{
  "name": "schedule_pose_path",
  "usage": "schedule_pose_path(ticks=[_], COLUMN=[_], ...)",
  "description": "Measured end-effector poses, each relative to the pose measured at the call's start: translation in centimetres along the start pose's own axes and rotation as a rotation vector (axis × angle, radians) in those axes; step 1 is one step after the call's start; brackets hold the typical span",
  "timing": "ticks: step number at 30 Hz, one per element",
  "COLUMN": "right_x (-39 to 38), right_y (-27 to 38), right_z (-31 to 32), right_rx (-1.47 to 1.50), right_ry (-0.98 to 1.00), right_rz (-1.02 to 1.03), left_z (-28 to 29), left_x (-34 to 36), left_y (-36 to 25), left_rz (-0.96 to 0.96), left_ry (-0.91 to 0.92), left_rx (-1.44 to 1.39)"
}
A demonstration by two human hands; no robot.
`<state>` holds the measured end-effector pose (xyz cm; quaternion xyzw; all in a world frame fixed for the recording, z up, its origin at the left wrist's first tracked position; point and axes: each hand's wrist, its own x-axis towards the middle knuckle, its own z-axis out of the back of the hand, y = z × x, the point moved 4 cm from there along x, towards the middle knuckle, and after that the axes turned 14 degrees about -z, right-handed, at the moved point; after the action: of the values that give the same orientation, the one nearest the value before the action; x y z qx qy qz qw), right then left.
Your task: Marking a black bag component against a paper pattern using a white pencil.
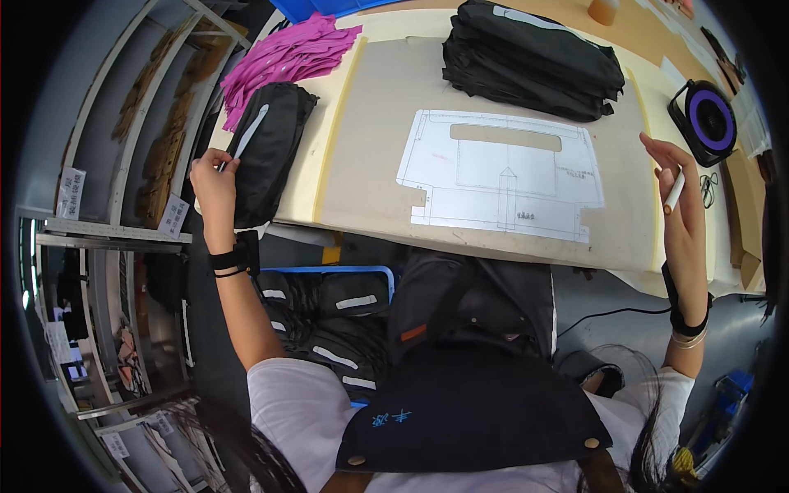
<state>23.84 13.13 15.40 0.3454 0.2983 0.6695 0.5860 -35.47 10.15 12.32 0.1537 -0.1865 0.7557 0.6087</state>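
My left hand (215, 171), at the left edge of the table, is pinched closed beside a stack of black fabric pieces (279, 148) that has a pale strip (252, 131) on top. A small dark bit shows between its fingers, too little to name. Out over the right side of the table is my right hand (689, 185), a white pen-like stick (675, 191) with a brownish end held between its fingers. Between the hands a white pattern sheet (501, 177), marked with lines and cut with a long slot, lies flat on the grey board (370, 148).
A larger black fabric stack (534, 66) lies at the back, pink fabric pieces (288, 53) at the far left. A black and purple round fan-like device (708, 119) stands at right. Below the table, a blue crate (391, 279) holds black bundles. Shelves (123, 115) line the left.
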Motion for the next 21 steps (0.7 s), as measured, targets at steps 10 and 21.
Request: schedule_pose_path(ticks=[10, 21], right_x=[-6.2, -7.5], right_y=[-0.3, 2.4], right_z=[-1.0, -10.9], right_rx=[0.123, 0.926], right_ry=[0.078, 0.271], right_rz=[-0.148, -0.192], left_z=[6.8, 5.8], left_x=[-1.7, -10.8], left_y=[-7.9, -27.7], left_rz=[-0.011, -0.441], left_ry=[-0.179, 0.215], left_rx=[-0.35, -0.979])
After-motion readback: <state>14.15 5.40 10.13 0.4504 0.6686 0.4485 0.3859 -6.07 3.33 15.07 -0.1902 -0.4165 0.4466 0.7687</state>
